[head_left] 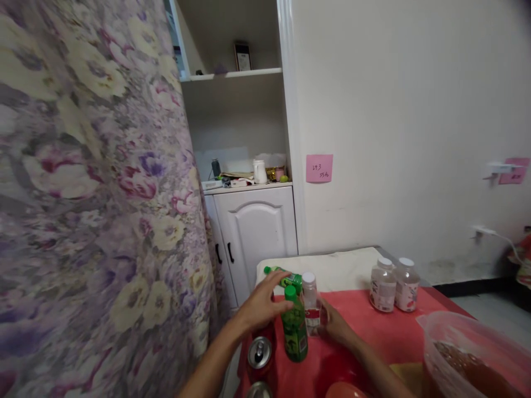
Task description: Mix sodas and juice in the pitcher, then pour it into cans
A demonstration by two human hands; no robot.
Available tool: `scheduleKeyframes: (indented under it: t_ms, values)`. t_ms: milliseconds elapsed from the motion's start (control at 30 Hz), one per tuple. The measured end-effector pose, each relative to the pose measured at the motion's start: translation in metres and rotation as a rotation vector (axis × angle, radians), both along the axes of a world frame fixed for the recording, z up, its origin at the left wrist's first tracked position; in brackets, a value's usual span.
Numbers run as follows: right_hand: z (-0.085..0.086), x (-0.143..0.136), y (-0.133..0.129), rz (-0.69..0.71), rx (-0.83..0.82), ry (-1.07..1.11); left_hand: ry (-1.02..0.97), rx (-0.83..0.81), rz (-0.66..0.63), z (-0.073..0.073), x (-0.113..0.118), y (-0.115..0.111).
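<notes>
A green bottle [295, 331] stands upright on the red cloth [357, 309]. My left hand [265, 301] is just left of its cap, thumb and fingers apart, with nothing held. Right behind that bottle stands a clear bottle [311, 309] with a white cap and a red label. My right hand [332, 323] has its fingers around the right side of the clear bottle. Another green bottle [290, 278] lies on its side on the white cloth, partly behind my left hand. Soda cans [260, 354] stand at the front left.
Two clear jars [384, 287] with white lids stand at the right. A translucent tub [468, 354] with brown contents is at the front right corner. Round red objects [342, 373] lie near the front edge. A floral curtain [103, 193] hangs at the left; a white cabinet [261, 237] stands behind.
</notes>
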State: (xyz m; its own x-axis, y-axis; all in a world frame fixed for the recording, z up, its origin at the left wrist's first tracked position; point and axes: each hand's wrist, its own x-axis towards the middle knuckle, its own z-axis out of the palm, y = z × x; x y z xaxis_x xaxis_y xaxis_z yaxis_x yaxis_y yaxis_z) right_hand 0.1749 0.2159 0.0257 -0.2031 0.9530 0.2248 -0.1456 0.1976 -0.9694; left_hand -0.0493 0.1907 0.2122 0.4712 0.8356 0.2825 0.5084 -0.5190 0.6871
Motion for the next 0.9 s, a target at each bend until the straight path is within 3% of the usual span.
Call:
scheduleKeyframes:
  t_ms: [167,467,700,900]
  values:
    - [0.0,0.002,-0.002,-0.014,-0.03,0.007,0.135,0.025,0.035,-0.009,0.027,-0.011]
    - [-0.002,0.01,-0.004,-0.085,-0.053,-0.071,0.179,0.125,0.209,0.006,0.021,0.011]
    - [0.001,0.007,-0.004,-0.087,-0.037,-0.053,0.213,0.138,0.288,-0.015,0.027,0.03]
    - [0.01,-0.003,-0.005,-0.058,-0.013,-0.034,0.228,0.149,0.328,-0.018,0.031,0.031]
